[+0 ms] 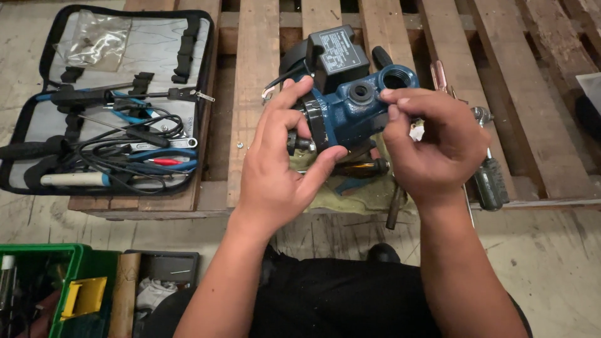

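Observation:
A blue cast water pump [350,107] with a black motor box on top sits on a wooden pallet [256,75]. My left hand [282,163] wraps around the pump's left end, thumb under the body and fingers over the black ring. My right hand [432,141] grips the pump's right side, with thumb and forefinger pinched near a round threaded port. A second open port faces up at the pump's top right. A greenish rag [363,194] lies beneath the pump.
An open tool case [113,106] with pliers, wires and a soldering iron lies at left. Screwdrivers [488,178] rest to the right of my hand. A green toolbox [56,288] stands at the lower left on the concrete floor.

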